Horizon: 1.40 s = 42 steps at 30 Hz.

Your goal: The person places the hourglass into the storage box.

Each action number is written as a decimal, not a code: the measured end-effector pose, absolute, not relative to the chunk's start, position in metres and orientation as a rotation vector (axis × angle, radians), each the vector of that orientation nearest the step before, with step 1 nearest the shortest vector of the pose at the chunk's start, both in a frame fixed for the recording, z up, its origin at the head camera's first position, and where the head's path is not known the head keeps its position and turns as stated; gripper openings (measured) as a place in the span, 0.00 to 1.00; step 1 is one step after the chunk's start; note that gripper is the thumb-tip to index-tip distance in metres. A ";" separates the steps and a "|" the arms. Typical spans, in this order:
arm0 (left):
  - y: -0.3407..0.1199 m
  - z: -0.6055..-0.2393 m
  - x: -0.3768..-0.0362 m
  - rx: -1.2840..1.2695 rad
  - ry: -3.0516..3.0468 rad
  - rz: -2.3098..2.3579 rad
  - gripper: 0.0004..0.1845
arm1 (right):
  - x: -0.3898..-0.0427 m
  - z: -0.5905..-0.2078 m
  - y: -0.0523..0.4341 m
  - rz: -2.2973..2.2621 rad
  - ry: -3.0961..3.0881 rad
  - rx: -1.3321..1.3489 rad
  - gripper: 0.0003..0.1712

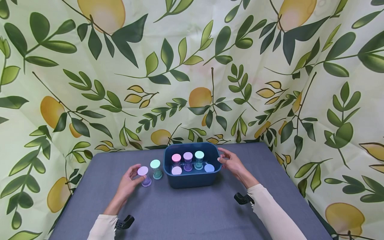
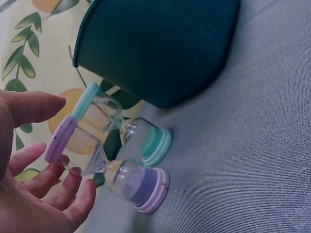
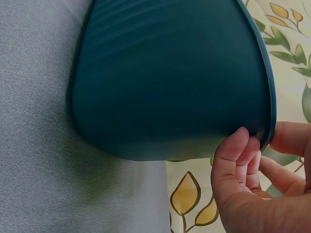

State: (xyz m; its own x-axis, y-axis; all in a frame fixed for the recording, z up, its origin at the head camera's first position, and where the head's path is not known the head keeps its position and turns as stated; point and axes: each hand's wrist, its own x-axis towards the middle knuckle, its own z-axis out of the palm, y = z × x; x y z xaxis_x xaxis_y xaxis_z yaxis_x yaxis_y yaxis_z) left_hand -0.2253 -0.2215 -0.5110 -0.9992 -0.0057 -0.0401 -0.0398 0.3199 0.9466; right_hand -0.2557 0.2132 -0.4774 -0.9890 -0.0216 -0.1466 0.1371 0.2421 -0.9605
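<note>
The left hand (image 1: 127,184) is spread, fingertips just touching the purple sand timer (image 1: 144,176) standing on the table (image 1: 192,213) beside the bin (image 1: 192,178); a firm pinch at its waist would suit, while the right hand (image 1: 232,164) pinches the bin's rim

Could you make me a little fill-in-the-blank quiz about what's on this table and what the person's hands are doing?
1. The dark teal plastic bin holds ____ sand timers.
2. Outside the bin, the left hand touches the sand timer whose caps are ____.
3. The right hand holds the bin by its ____.
4. Beside the purple one stands a sand timer with ____ caps.

Missing words: five; purple; rim; mint green
</note>
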 end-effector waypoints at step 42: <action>-0.219 -0.529 -0.233 -0.098 2.548 1.794 0.32 | -0.257 -0.477 0.214 -1.834 2.374 0.114 0.31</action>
